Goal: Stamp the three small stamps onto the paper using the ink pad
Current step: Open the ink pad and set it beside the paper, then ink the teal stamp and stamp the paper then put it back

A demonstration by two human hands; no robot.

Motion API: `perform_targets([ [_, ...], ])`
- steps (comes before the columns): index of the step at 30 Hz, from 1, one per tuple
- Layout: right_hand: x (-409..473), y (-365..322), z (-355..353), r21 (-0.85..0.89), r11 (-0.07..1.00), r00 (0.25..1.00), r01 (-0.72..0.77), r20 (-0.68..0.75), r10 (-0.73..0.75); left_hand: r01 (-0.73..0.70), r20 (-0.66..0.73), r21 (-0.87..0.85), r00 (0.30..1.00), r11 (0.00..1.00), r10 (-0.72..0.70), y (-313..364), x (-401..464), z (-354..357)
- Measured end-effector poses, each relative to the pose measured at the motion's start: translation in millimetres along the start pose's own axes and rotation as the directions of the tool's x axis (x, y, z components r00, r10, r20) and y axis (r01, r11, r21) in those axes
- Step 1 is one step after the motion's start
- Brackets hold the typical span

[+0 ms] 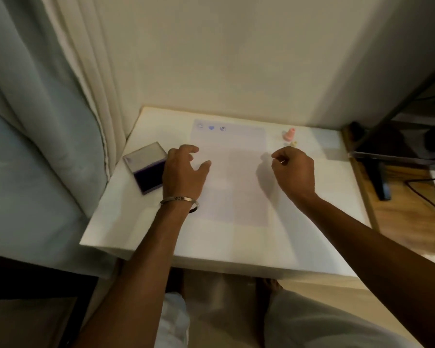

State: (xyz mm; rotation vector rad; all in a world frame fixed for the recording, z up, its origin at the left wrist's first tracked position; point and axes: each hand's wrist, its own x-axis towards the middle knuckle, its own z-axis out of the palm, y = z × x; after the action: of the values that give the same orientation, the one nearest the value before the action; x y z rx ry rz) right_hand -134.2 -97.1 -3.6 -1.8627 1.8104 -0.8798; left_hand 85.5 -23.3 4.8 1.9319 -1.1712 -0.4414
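A pale sheet of paper [236, 172] lies on the white table [312, 234], with three blue prints [211, 128] in a row along its far left edge. The ink pad [146, 167] sits open at the paper's left, its dark purple pad showing and its clear lid raised. My left hand [183, 172] hovers between the pad and the paper, fingers spread, holding nothing. My right hand [293, 170] is loosely curled over the paper's right edge; nothing shows in it. A pink stamp [289, 134] and a small yellowish stamp [293, 143] stand just beyond it.
A wall rises right behind the table and curtains hang at the left. On the right, a wooden floor holds dark cables, a black metal leg and a dark device. My knees are under the table's near edge.
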Motion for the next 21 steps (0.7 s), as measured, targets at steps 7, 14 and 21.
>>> perform_targets([
  [7, 16, 50, -23, -0.079, 0.990, 0.986, -0.121, -0.126, 0.110, -0.084, 0.175, -0.120, 0.979, 0.989, 0.104, 38, -14, 51],
  [14, 25, 59, -13, -0.018, 0.981, 0.980, -0.191, -0.052, 0.190, -0.174, 0.320, -0.163, 0.922, 0.971, 0.218, 48, -27, 65],
  [21, 25, 46, -6, -0.061, 0.984, 0.985, -0.165, -0.065, 0.161, -0.077, 0.350, -0.177, 0.927, 0.981, 0.136, 45, -25, 64],
])
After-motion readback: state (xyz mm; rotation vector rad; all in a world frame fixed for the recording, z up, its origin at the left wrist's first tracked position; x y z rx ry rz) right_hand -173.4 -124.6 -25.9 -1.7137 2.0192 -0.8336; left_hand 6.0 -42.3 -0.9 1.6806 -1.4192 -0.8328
